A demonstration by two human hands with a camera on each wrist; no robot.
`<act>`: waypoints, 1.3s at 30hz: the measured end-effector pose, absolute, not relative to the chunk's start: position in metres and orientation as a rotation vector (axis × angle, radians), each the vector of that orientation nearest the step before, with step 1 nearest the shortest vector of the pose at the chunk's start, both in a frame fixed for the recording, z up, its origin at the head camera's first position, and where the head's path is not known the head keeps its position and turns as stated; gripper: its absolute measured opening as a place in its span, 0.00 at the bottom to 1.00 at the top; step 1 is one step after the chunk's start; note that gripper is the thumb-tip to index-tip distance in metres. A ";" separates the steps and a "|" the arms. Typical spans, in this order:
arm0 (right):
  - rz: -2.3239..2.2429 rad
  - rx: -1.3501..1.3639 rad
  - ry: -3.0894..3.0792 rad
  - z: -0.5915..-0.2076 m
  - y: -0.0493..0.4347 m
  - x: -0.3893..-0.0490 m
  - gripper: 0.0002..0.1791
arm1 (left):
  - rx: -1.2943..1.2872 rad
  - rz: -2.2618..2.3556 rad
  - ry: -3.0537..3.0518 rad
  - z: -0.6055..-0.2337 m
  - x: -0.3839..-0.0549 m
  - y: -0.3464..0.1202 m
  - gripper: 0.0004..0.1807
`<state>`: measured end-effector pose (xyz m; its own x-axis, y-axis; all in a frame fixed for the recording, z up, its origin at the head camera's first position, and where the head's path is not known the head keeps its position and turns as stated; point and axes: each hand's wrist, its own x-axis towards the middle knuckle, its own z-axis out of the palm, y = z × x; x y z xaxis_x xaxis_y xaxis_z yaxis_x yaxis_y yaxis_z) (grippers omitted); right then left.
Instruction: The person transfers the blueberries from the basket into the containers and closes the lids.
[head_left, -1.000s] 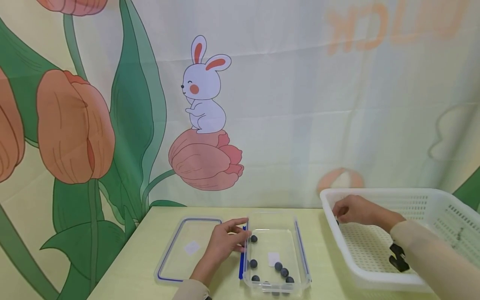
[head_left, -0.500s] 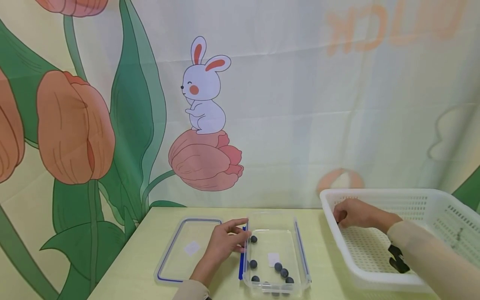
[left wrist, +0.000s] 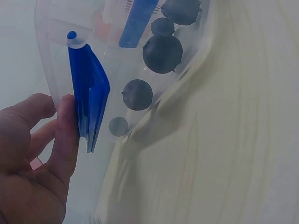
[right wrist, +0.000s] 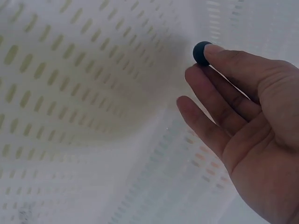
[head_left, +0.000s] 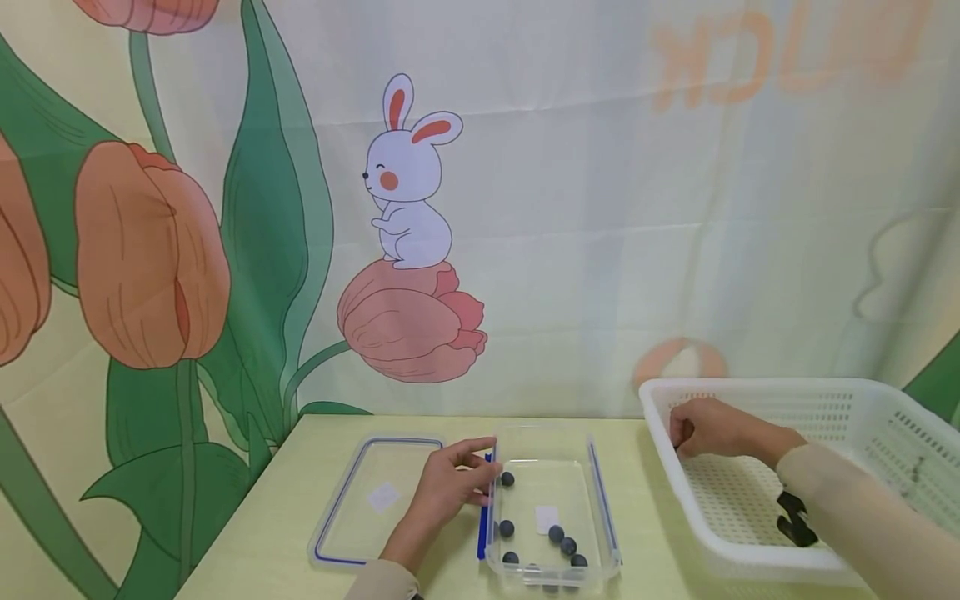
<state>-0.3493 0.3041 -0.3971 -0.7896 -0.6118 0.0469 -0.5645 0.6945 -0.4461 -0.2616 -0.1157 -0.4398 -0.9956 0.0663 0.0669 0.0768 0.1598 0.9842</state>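
A clear plastic food container (head_left: 546, 492) stands on the table with several dark blueberries (head_left: 556, 534) inside. At its left wall my left hand (head_left: 450, 483) holds the rim beside the hanging blue latch (left wrist: 88, 95); the left wrist view shows one fingertip at the rim and another finger along the outside. My right hand (head_left: 712, 429) reaches into the left side of a white plastic basket (head_left: 701, 525). Between its thumb and forefinger it pinches one blueberry (right wrist: 202, 53), seen in the right wrist view; the other fingers are partly extended. The head view hides this berry.
The clear lid (head_left: 382, 500) with a blue seal lies flat left of the container, partly behind the left forearm. A light yellow table (head_left: 637, 500) lies under everything. Behind it hangs a printed curtain (head_left: 540, 250) with tulips and a rabbit.
My right hand has shifted slightly right and down inside the basket, and the dark berry by its fingertips has gone out of sight in the head view. The left hand has stayed put.
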 end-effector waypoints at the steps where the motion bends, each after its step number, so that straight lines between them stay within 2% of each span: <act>1: -0.691 -0.967 2.795 -0.394 0.304 -0.348 0.10 | -0.150 -2.027 -2.385 -0.440 -0.262 -0.116 0.26; 6: -0.794 -0.918 2.791 -0.374 0.305 -0.340 0.06 | -0.143 -2.024 -2.387 -0.441 -0.263 -0.116 0.26; 13: -0.884 -0.834 2.897 -0.341 0.302 -0.321 0.10 | -0.116 -1.995 -2.403 -0.441 -0.263 -0.114 0.26; 20: -0.952 -0.842 3.030 -0.319 0.297 -0.301 0.09 | -0.116 -1.996 -2.407 -0.441 -0.262 -0.115 0.25; 30: -1.124 -0.837 3.061 -0.302 0.280 -0.266 0.12 | -0.144 -2.001 -2.400 -0.442 -0.262 -0.115 0.25; 39: -1.274 -0.854 3.054 -0.306 0.264 -0.243 0.12 | -0.152 -2.007 -2.394 -0.441 -0.262 -0.115 0.25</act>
